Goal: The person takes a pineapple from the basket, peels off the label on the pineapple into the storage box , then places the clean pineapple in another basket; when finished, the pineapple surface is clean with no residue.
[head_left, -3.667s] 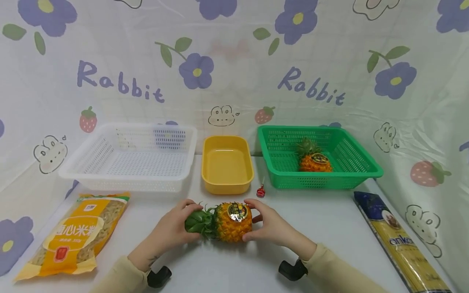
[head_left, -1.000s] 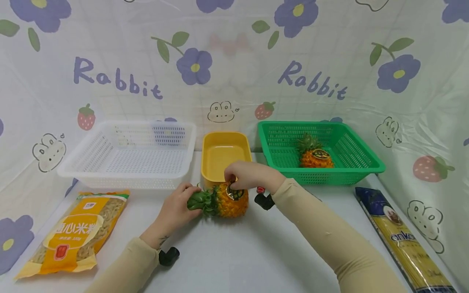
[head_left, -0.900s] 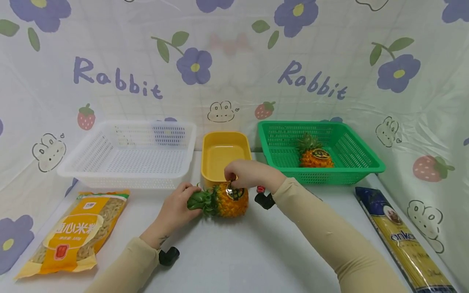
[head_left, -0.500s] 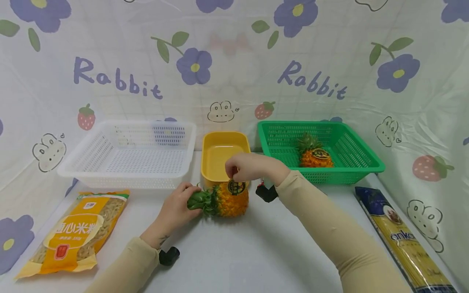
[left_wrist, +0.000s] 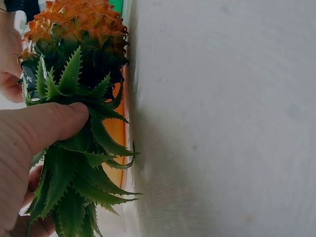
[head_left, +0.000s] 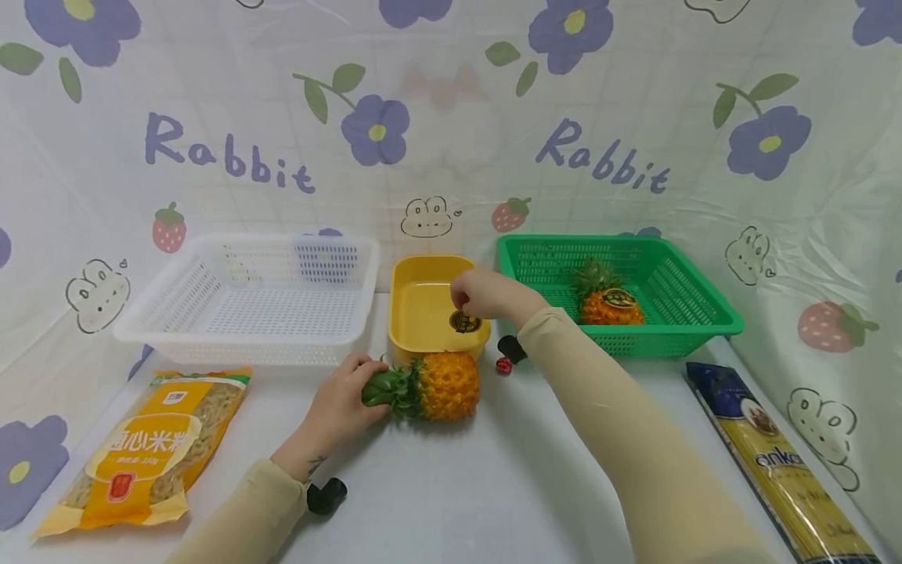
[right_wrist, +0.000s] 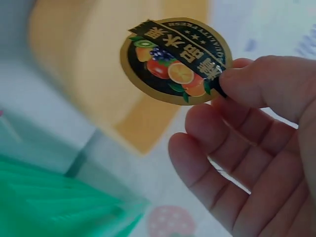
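My left hand [head_left: 345,399] grips a small pineapple [head_left: 449,385] by its green leafy crown, and the fruit lies on its side on the white table. In the left wrist view the thumb presses across the crown's leaves [left_wrist: 74,173]. Between thumb and forefinger my right hand [head_left: 493,296] pinches an oval black-and-gold fruit sticker [right_wrist: 173,61] by its edge. That sticker hangs over the front right part of the yellow tub [head_left: 423,337], apart from the pineapple. The bare orange skin of the pineapple shows where it faces up.
A white basket [head_left: 247,345] stands back left. At back right, a green basket [head_left: 676,321] holds another stickered pineapple [head_left: 611,305]. A red-wrapped lollipop [head_left: 503,366] lies right of the tub. A pasta bag [head_left: 141,454] is at left, a spaghetti pack [head_left: 775,462] at right.
My right hand has moved from the pineapple's base to its sticker, peeled it off and lifted it back over the tub. The pineapple has shifted back toward the tub, its crown still gripped.
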A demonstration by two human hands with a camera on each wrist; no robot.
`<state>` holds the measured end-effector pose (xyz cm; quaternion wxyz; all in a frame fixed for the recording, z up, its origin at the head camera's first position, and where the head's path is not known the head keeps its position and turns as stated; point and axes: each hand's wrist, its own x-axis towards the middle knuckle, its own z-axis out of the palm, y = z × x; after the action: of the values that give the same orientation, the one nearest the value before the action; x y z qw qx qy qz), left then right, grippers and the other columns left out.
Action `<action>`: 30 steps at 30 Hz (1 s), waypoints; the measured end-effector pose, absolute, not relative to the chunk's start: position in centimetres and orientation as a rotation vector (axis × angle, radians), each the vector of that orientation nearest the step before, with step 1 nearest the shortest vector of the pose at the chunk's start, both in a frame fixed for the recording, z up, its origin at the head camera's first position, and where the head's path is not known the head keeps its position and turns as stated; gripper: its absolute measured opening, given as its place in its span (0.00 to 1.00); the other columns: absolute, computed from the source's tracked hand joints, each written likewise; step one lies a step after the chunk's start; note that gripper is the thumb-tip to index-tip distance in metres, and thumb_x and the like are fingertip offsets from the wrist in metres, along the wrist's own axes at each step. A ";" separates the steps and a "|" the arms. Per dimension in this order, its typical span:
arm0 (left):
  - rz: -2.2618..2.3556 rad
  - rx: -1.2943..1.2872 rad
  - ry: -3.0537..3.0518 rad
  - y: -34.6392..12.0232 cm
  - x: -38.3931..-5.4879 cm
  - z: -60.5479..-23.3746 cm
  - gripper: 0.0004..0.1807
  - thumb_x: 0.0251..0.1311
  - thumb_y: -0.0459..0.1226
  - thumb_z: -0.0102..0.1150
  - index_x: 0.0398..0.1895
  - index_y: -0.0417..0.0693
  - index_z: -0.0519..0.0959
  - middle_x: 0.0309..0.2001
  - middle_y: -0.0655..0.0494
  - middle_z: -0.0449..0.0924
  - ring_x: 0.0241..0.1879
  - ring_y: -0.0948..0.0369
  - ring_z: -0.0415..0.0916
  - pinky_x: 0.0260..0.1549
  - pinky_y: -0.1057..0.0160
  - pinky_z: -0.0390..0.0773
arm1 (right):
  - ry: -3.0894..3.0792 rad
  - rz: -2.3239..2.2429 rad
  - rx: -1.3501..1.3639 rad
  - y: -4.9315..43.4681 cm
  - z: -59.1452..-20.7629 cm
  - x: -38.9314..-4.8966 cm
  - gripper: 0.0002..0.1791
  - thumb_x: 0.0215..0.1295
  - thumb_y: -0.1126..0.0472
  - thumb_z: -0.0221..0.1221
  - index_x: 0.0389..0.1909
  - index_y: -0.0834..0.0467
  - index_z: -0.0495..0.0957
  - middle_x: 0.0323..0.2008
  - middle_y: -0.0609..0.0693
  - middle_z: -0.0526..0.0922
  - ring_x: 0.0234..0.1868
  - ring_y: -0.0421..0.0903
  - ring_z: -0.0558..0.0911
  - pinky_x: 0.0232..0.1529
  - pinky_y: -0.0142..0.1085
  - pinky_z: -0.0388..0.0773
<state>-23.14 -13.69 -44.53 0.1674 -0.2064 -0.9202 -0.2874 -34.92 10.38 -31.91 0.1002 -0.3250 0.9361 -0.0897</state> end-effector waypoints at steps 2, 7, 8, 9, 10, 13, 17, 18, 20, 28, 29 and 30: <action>-0.821 -0.584 -2.622 -13.7 -23.1 -44.5 0.28 0.36 0.35 0.74 0.47 0.47 0.77 0.43 0.53 0.72 0.41 0.55 0.75 0.40 0.53 0.77 | 2.766 -0.202 -0.948 10.3 -32.8 -35.4 0.09 0.58 0.73 0.51 0.32 0.59 0.78 0.32 0.50 0.77 0.33 0.47 0.73 0.34 0.34 0.71; -0.826 -0.575 -2.635 -13.7 -23.0 -44.6 0.29 0.36 0.35 0.74 0.47 0.47 0.77 0.43 0.53 0.72 0.41 0.55 0.75 0.40 0.53 0.77 | 2.717 -0.210 -0.915 10.1 -34.3 -35.8 0.13 0.55 0.76 0.49 0.32 0.59 0.78 0.33 0.51 0.78 0.33 0.47 0.73 0.33 0.35 0.71; -0.828 -0.576 -2.635 -13.7 -23.0 -44.6 0.29 0.36 0.35 0.74 0.47 0.47 0.77 0.43 0.53 0.72 0.41 0.55 0.75 0.40 0.53 0.77 | 2.705 -0.228 -0.906 10.1 -34.4 -35.8 0.13 0.55 0.77 0.49 0.32 0.59 0.78 0.33 0.51 0.78 0.33 0.47 0.73 0.32 0.35 0.71; -0.829 -0.578 -2.633 -13.7 -23.0 -44.6 0.29 0.36 0.35 0.74 0.47 0.47 0.77 0.43 0.53 0.72 0.41 0.55 0.75 0.40 0.53 0.77 | 2.693 -0.237 -0.899 10.1 -34.6 -35.8 0.14 0.54 0.77 0.48 0.32 0.59 0.79 0.33 0.51 0.78 0.33 0.47 0.73 0.32 0.35 0.71; -0.830 -0.579 -2.631 -13.7 -23.0 -44.6 0.29 0.36 0.35 0.74 0.47 0.47 0.77 0.43 0.53 0.72 0.41 0.55 0.75 0.40 0.53 0.77 | 2.685 -0.242 -0.888 10.1 -34.7 -35.8 0.15 0.53 0.78 0.48 0.32 0.60 0.79 0.32 0.51 0.78 0.33 0.47 0.73 0.31 0.35 0.71; -0.832 -0.591 -2.621 -13.7 -23.0 -44.7 0.29 0.36 0.35 0.75 0.47 0.47 0.77 0.43 0.54 0.72 0.41 0.56 0.75 0.40 0.54 0.77 | 2.694 -0.217 -0.865 10.1 -35.3 -35.9 0.15 0.53 0.79 0.45 0.22 0.58 0.75 0.21 0.48 0.70 0.23 0.44 0.65 0.24 0.33 0.63; -0.819 -0.606 -2.606 -13.7 -23.1 -44.8 0.29 0.36 0.35 0.75 0.47 0.47 0.77 0.43 0.53 0.72 0.40 0.56 0.75 0.40 0.54 0.77 | 2.742 -0.158 -0.789 10.2 -36.1 -35.9 0.20 0.58 0.78 0.42 0.15 0.52 0.55 0.18 0.46 0.48 0.21 0.43 0.48 0.24 0.36 0.50; -0.814 -0.609 -2.604 -13.7 -23.1 -44.8 0.29 0.36 0.36 0.75 0.47 0.47 0.77 0.43 0.53 0.72 0.40 0.56 0.75 0.39 0.54 0.77 | 2.747 -0.141 -0.761 10.1 -36.1 -35.8 0.20 0.59 0.78 0.42 0.18 0.51 0.51 0.20 0.47 0.46 0.22 0.44 0.47 0.26 0.36 0.49; -0.810 -0.611 -2.602 -13.7 -23.2 -44.8 0.29 0.36 0.36 0.75 0.47 0.47 0.77 0.43 0.53 0.72 0.40 0.56 0.75 0.39 0.54 0.77 | 2.772 -0.100 -0.721 10.1 -36.3 -35.8 0.18 0.62 0.77 0.42 0.19 0.53 0.60 0.20 0.45 0.57 0.22 0.42 0.54 0.26 0.34 0.55; -0.808 -0.608 -2.608 -13.9 -23.2 -44.7 0.29 0.36 0.35 0.75 0.47 0.47 0.77 0.43 0.53 0.72 0.40 0.56 0.75 0.40 0.54 0.77 | 2.914 -0.174 -0.710 10.4 -35.8 -36.0 0.17 0.64 0.64 0.51 0.53 0.58 0.76 0.53 0.53 0.78 0.47 0.49 0.78 0.48 0.42 0.75; -0.804 -0.606 -2.610 -13.9 -23.2 -44.7 0.29 0.36 0.35 0.74 0.47 0.47 0.77 0.43 0.53 0.72 0.40 0.56 0.75 0.40 0.54 0.77 | 2.936 -0.251 -0.685 10.6 -35.6 -35.9 0.16 0.64 0.62 0.52 0.52 0.58 0.76 0.52 0.54 0.78 0.48 0.50 0.77 0.49 0.43 0.75; -0.801 -0.604 -2.613 -13.9 -23.2 -44.7 0.29 0.36 0.35 0.74 0.47 0.47 0.77 0.43 0.53 0.72 0.40 0.55 0.75 0.40 0.54 0.77 | 2.963 -0.335 -0.660 10.8 -35.5 -35.7 0.17 0.64 0.61 0.52 0.52 0.59 0.75 0.52 0.54 0.78 0.49 0.51 0.77 0.49 0.44 0.75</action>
<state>-23.24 -13.92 -44.65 0.1705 -0.2128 -0.9199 -0.2820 -35.74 10.84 -35.51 0.0440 -0.2158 0.9693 -0.1096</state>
